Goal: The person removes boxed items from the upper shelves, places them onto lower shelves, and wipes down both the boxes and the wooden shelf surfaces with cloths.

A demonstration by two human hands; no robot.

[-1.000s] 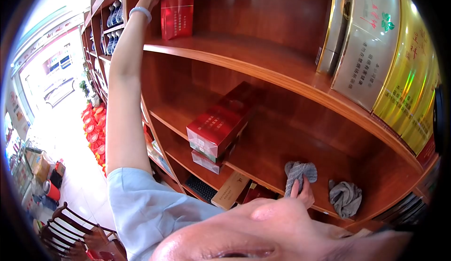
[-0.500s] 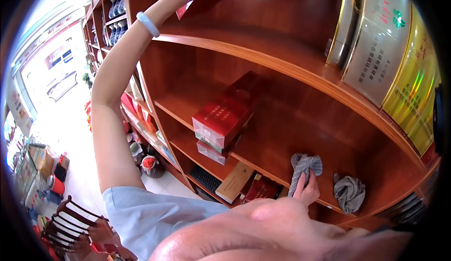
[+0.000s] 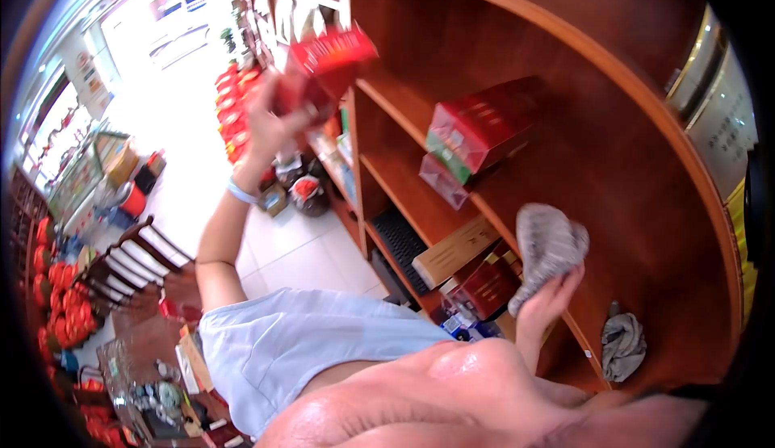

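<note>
My left hand [image 3: 278, 129], a pale bangle on its wrist, is closed round a red box [image 3: 333, 52] held up in front of the shelving; both are blurred. A crumpled grey cloth [image 3: 542, 246] is gripped in my right hand [image 3: 553, 299], just in front of the middle shelf. Red cartons [image 3: 492, 125] lie stacked on that shelf, between my two hands. Another grey cloth [image 3: 623, 347] lies bunched on the shelf board, below and to the right of my right hand.
Below are a black keyboard [image 3: 397, 238], a long tan box [image 3: 456, 254] and a dark red box [image 3: 488, 290]. Silver boxes [image 3: 722, 117] stand at the right. A wooden chair [image 3: 133, 262] and a cluttered table [image 3: 137, 343] are at the left.
My left hand has come down from the upper shelf with the red box. My right hand has lifted the grey cloth off the shelf board. The view has shifted.
</note>
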